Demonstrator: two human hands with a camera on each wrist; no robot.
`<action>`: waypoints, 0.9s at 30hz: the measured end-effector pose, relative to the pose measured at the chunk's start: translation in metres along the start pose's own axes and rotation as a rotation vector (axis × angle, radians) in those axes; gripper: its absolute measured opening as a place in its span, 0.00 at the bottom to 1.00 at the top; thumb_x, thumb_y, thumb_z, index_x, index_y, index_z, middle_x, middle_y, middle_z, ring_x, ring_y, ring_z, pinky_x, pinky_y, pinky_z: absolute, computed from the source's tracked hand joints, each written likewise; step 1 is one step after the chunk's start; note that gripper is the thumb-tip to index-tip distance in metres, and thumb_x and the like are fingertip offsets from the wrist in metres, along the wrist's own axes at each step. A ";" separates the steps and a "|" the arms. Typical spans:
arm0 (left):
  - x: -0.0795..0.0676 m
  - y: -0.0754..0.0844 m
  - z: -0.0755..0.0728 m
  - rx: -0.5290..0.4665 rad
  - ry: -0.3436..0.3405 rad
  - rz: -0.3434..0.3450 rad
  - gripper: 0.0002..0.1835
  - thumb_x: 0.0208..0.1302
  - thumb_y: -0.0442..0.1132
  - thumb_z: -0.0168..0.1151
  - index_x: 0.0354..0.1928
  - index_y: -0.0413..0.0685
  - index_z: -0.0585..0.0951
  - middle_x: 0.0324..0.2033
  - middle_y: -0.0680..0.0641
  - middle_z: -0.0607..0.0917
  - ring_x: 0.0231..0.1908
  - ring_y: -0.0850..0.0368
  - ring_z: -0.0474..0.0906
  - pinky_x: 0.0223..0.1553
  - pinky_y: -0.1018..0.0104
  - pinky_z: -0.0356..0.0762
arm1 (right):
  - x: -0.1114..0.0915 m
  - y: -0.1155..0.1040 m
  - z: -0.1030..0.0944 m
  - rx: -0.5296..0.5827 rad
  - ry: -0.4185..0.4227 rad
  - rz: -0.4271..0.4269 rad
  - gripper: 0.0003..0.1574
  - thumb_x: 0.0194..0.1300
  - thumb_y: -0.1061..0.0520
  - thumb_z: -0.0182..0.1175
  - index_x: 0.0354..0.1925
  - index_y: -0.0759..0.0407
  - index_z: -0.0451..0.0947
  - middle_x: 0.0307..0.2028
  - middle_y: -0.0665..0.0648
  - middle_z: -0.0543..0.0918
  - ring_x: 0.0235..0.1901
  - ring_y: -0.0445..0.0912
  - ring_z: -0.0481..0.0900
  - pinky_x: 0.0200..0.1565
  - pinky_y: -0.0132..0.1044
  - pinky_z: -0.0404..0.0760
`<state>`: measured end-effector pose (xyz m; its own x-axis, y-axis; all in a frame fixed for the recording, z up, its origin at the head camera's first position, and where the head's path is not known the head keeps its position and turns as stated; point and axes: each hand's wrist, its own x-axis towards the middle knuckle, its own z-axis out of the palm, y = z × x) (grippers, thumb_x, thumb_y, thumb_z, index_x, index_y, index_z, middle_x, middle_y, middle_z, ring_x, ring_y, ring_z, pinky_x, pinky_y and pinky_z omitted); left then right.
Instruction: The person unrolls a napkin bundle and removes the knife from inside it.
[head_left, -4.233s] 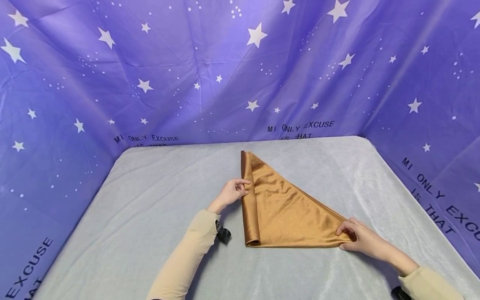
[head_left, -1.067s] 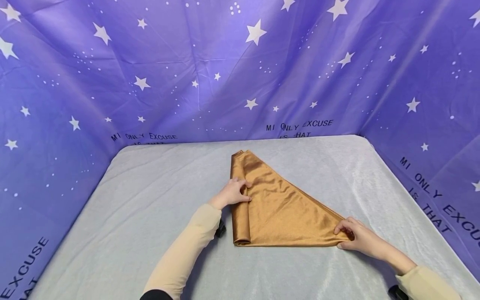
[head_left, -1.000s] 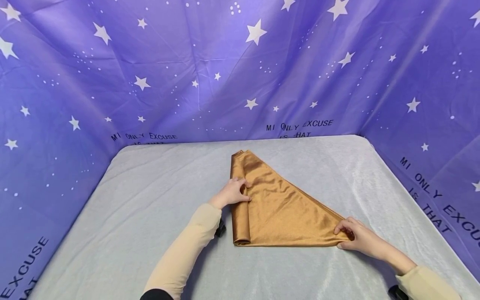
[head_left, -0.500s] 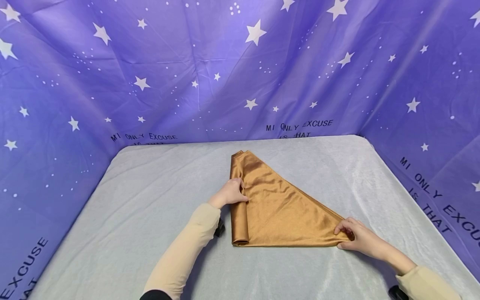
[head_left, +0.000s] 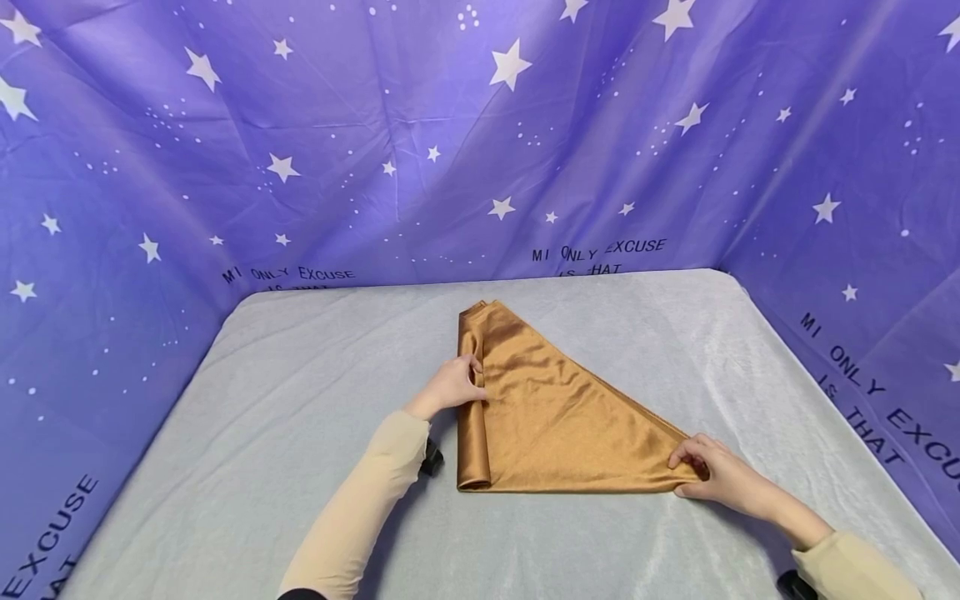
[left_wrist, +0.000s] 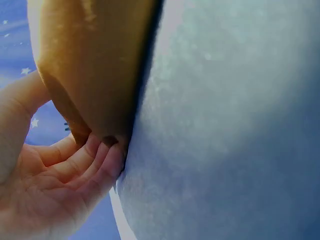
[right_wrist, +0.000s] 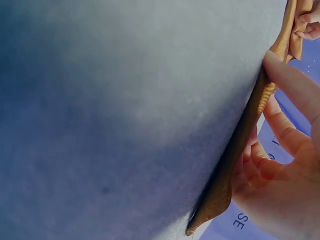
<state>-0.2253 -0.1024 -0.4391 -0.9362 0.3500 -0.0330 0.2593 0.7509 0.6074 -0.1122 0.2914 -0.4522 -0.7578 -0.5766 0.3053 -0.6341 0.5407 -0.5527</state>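
A shiny golden-brown satin cloth (head_left: 570,425) lies on the table in a folded, roughly triangular shape. Its left side is turned over into a long roll (head_left: 474,446) whose near end shows a coil. My left hand (head_left: 450,383) grips the middle of this roll, thumb on its right side; in the left wrist view the fingers (left_wrist: 82,167) curl against the underside of the cloth. At the pointed right corner, my right hand (head_left: 723,479) pinches the cloth between thumb and fingers. From the right wrist view, the cloth's near edge (right_wrist: 240,145) runs along that hand.
A pale grey velvety cover (head_left: 315,375) spreads over the table beneath. Purple star-print curtains (head_left: 390,208) with black lettering enclose the back and both sides. A black wrist device (head_left: 431,458) sits at my left cuff, and another (head_left: 795,585) at my right.
Compared with about four seconds ago, my left hand and the roll sit farther left. In the last second the hand slid slightly left and the roll looks narrower. My right hand keeps its pinch.
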 end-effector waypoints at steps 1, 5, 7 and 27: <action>-0.001 -0.001 -0.001 -0.025 0.002 -0.009 0.18 0.45 0.38 0.67 0.38 0.39 0.74 0.24 0.49 0.73 0.24 0.58 0.66 0.27 0.69 0.65 | 0.000 0.000 0.000 0.000 -0.004 0.003 0.21 0.36 0.65 0.70 0.30 0.55 0.71 0.29 0.47 0.68 0.28 0.34 0.63 0.27 0.28 0.62; -0.004 -0.006 -0.001 -0.164 0.030 -0.017 0.16 0.46 0.32 0.64 0.39 0.37 0.75 0.22 0.50 0.71 0.23 0.60 0.65 0.25 0.71 0.63 | 0.000 0.000 -0.001 -0.004 -0.004 0.008 0.21 0.36 0.65 0.70 0.30 0.54 0.71 0.29 0.47 0.68 0.29 0.34 0.63 0.27 0.29 0.63; -0.006 -0.008 -0.002 -0.219 0.057 -0.011 0.15 0.45 0.30 0.63 0.39 0.36 0.75 0.21 0.50 0.70 0.22 0.61 0.63 0.24 0.72 0.62 | 0.000 0.001 -0.001 -0.003 0.001 0.003 0.22 0.36 0.65 0.71 0.30 0.54 0.71 0.29 0.47 0.68 0.29 0.34 0.63 0.27 0.29 0.62; -0.022 -0.028 -0.010 -0.556 0.145 -0.172 0.20 0.43 0.24 0.58 0.44 0.33 0.75 0.26 0.50 0.69 0.26 0.60 0.66 0.26 0.72 0.65 | 0.000 0.000 0.000 -0.017 0.010 -0.002 0.22 0.35 0.64 0.71 0.30 0.54 0.71 0.28 0.45 0.67 0.28 0.33 0.62 0.26 0.28 0.61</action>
<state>-0.2143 -0.1368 -0.4476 -0.9867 0.1399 -0.0831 -0.0256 0.3708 0.9284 -0.1118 0.2914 -0.4523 -0.7581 -0.5717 0.3138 -0.6379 0.5500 -0.5391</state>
